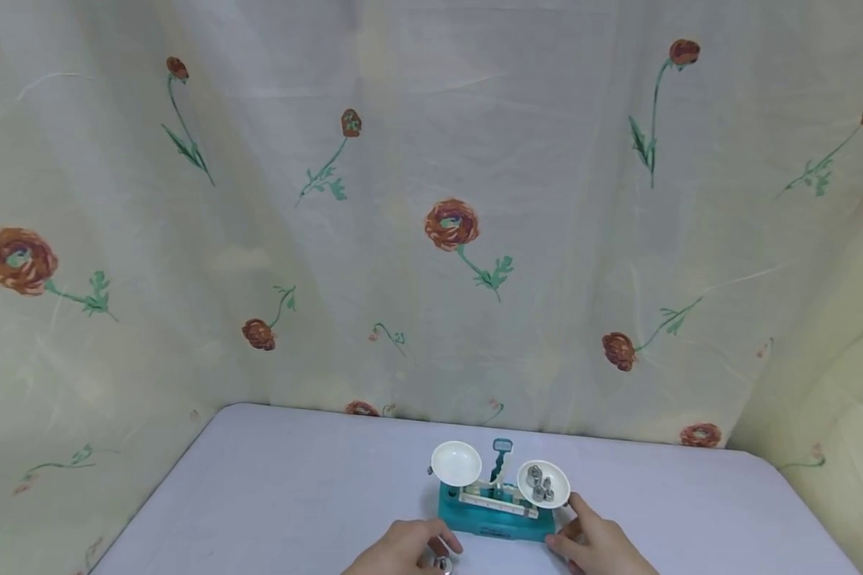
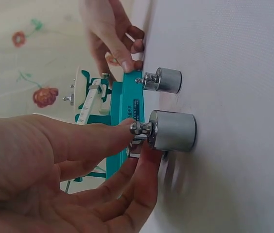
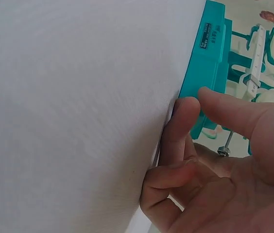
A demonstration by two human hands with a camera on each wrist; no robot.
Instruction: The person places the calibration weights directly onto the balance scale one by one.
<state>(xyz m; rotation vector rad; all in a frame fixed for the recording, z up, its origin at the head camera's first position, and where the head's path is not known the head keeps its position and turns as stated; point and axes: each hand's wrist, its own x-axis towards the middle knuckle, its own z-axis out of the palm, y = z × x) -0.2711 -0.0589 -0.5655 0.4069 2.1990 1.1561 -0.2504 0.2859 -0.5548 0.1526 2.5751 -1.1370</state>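
Head view: balance between the bench's side edges, near edge cut off. Left wrist: left hand curls at a large weight, fingertips partly hidden, grip I can't tell! Right wrist: right hand pinches the balance's corner!

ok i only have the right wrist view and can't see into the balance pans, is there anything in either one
Observer: Yes, the head view shows several metal weights in the pan nearer the right hand.
Operator: good, and where's the left hand, it's out of my picture
Observer: In the head view the left hand is off the left front of the balance, on the person's side.
Operator: anything right by it
Observer: The left wrist view shows a knobbed cylindrical weight right at that hand; whether it is gripped, I can't tell.
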